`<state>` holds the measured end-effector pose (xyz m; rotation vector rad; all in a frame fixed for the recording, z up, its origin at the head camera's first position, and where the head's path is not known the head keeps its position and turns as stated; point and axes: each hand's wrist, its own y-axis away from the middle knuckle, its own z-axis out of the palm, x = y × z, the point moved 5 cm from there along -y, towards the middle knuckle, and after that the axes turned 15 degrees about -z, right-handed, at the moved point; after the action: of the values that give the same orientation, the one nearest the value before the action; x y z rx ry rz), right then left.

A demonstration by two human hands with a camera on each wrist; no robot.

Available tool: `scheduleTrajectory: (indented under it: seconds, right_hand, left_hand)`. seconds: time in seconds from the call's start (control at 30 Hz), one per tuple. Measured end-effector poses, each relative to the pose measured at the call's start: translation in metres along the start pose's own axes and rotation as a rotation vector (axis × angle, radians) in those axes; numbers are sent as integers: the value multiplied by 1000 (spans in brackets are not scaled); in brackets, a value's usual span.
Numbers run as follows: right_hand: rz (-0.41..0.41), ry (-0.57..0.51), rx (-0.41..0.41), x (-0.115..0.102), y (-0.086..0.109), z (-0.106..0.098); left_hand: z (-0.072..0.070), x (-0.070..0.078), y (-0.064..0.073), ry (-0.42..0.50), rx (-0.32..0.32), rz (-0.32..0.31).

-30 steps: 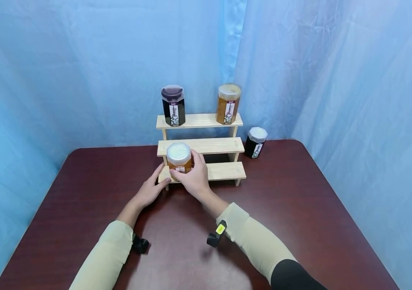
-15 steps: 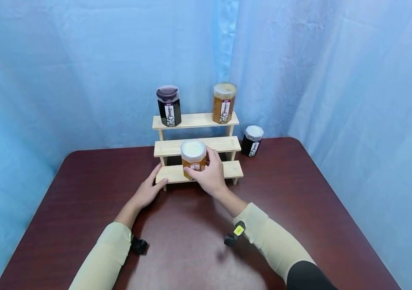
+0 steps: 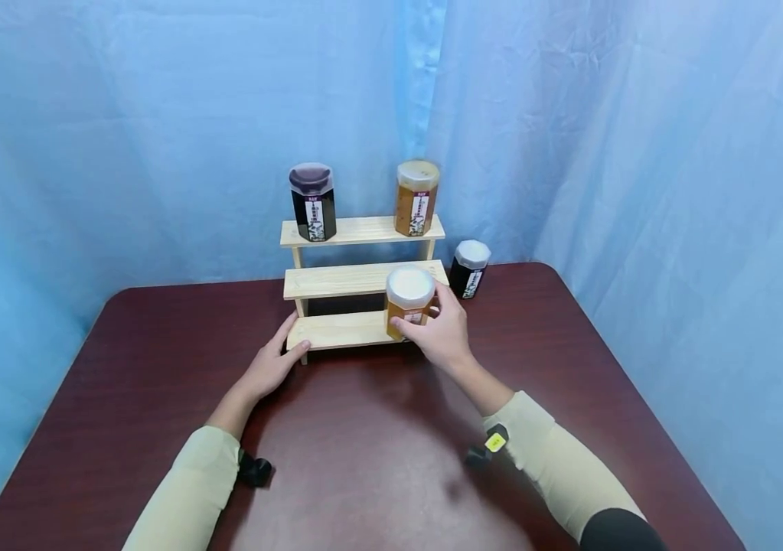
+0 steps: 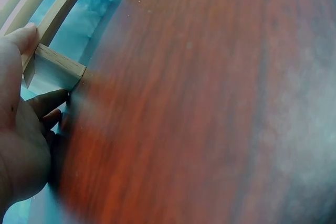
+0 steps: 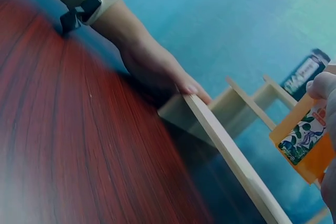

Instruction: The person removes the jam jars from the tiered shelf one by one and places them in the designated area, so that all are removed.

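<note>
My right hand (image 3: 442, 329) grips an octagonal amber-filled jar (image 3: 396, 315) with a white lid, thumb on the front and fingers round its right side. The upright jar is close over the right part of the lowest board of the wooden step stand (image 3: 339, 330). In the right wrist view the jar (image 5: 302, 140) shows a floral label at the right edge. At the stand's lower left end my left hand (image 3: 269, 369) holds the board's corner, thumb on the front edge and fingers along the side. The left wrist view shows this hand (image 4: 23, 145) beside the stand's leg.
On the top board stand a dark jar (image 3: 314, 216) at left and another amber jar (image 3: 415, 210) at right. A dark jar with a white lid (image 3: 468, 277) is on the brown table (image 3: 363, 459) right of the stand. Blue curtain (image 3: 191, 138) hangs behind.
My right hand has carried the amber jar rightward along the lowest board, from its left end to its right part. My left hand stays at the stand's left end. The head view has shifted slightly.
</note>
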<state>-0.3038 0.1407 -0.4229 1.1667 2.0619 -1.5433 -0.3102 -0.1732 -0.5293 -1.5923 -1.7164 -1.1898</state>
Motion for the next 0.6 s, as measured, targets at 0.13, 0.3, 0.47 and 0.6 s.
scheduleTrajectory:
  seconds: [0.13,0.3,0.47,0.6]
  right_hand:
    - [16,14,20,13,2,-21]
    - [30,47,41,29,5,-48]
    - [70,85,64,45,6,-73]
    - [113,102,81,58,6,-88]
  left_hand:
    - [0,1,-1,-14,1,1]
    - [1,2,0,-18,1,2]
    - [1,1,-1,-18,4,1]
    - [1,0,-2,-31,6,-4]
